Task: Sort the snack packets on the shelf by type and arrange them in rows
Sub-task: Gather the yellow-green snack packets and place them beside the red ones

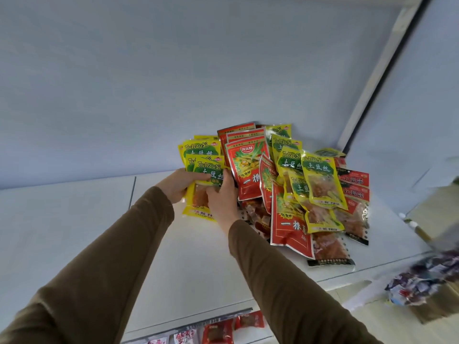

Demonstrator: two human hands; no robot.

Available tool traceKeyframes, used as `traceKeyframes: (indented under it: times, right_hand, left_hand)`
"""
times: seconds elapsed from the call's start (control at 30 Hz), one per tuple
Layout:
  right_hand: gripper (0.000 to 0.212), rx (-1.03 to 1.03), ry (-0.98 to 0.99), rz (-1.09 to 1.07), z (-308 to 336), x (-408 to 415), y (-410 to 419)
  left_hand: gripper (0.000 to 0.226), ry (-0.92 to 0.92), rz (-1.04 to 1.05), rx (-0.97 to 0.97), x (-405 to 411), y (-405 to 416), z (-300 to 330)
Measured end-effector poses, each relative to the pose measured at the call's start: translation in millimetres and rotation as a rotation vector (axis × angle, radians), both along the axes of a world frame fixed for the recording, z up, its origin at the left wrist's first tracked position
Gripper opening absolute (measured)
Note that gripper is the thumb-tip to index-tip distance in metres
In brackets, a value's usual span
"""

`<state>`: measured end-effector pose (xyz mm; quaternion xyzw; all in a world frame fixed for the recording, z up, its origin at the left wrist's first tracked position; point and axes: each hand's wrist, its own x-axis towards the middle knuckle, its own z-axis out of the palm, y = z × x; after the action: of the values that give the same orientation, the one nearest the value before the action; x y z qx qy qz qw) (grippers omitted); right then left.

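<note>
A heap of snack packets lies on the white shelf (pixel 188 264) against the back wall. At its left end stands a stack of yellow packets (pixel 202 155). My left hand (pixel 177 183) grips that stack from the left and my right hand (pixel 222 198) presses on its right side, both closed on it. Just right of them lean several red packets (pixel 246 165), one behind another. Further right, more yellow packets (pixel 320 180) and a red packet (pixel 289 224) lie mixed over clear packets with reddish contents (pixel 327 247).
The shelf's front edge runs low across the view. On the shelf below hang more red and white packets (pixel 218 331). At the far right is a blurred bag of dark wrapped snacks (pixel 427 279) and a cardboard box (pixel 437 204). A white upright (pixel 382 70) rises at the right.
</note>
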<state>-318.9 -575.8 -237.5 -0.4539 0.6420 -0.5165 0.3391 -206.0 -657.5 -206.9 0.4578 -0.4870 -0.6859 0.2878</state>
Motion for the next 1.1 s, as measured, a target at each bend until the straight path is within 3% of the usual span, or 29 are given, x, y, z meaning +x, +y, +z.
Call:
traceKeyframes:
  times: [0.17,0.3,0.53,0.7,0.83,0.97,1.1]
  right_hand:
    - [0.059,0.000,0.028,-0.020,-3.9,-0.9,-5.8]
    - [0.052,-0.069,0.029,0.000,-6.8,0.7,-6.4]
    - [0.042,-0.098,0.042,0.151,-3.9,5.3,2.2]
    - [0.048,-0.084,0.224,0.110,1.1,11.5,-10.4]
    - [0.039,-0.005,0.391,0.101,4.2,17.6,-39.4]
    - [0.067,0.054,0.465,-0.065,0.2,11.7,-60.8]
    - [0.080,0.119,0.478,-0.128,-3.9,15.5,-76.1]
  left_hand:
    - [0.041,-0.064,0.043,-0.196,-7.9,2.0,-3.5]
    - [0.052,0.005,0.076,-0.293,-2.4,12.5,-9.8]
    - [0.038,0.244,0.180,-0.136,58.2,28.3,-23.1]
    - [0.039,0.308,0.243,-0.094,99.5,44.3,-24.9]
    - [0.038,0.317,0.270,-0.078,106.9,56.1,-25.6]
    - [0.041,0.337,0.286,-0.055,110.5,64.7,-23.8]
    - [0.044,0.366,0.294,-0.053,112.8,68.8,-21.2]
